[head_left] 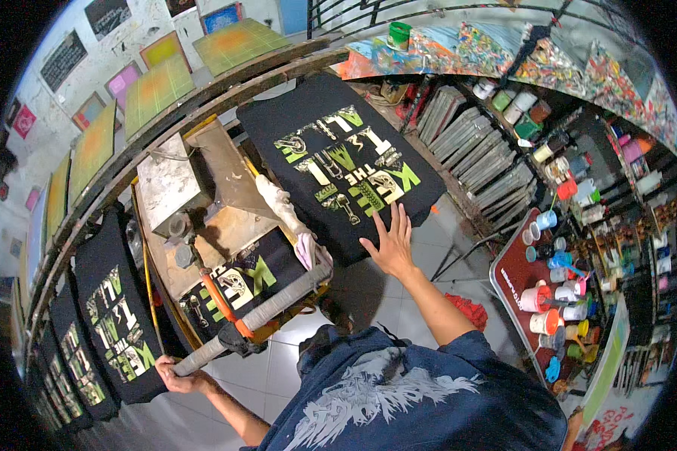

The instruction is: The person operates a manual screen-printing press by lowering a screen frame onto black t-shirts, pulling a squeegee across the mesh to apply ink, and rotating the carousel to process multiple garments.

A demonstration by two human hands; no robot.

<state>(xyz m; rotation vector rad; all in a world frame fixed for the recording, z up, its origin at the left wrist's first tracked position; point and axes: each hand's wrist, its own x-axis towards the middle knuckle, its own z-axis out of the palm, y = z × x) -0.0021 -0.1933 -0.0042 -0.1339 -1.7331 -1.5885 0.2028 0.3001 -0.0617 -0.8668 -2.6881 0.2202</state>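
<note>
My left hand [179, 376] is closed around the near end of a thick bar wrapped in grey tape [267, 310]. This bar runs along the near side of a yellow-edged frame carrying a worn metal box [167, 184]. Beneath the frame shows part of a printed black T-shirt [241, 289]. My right hand [391, 244] has its fingers spread and holds nothing. Its fingertips are over the near edge of another black T-shirt [331, 146] with green and cream lettering, laid flat; whether they touch it I cannot tell. A pale rag [305, 249] hangs by the bar's far end.
More printed black shirts [116, 308] line the left side. Curved rails [226, 94] pass behind the frame. At right, a dark red table [511, 282] bears several paint cups, beside crowded shelves [579, 161]. Flat frames [474, 139] stand stacked. A red cloth [468, 310] lies on the tiled floor.
</note>
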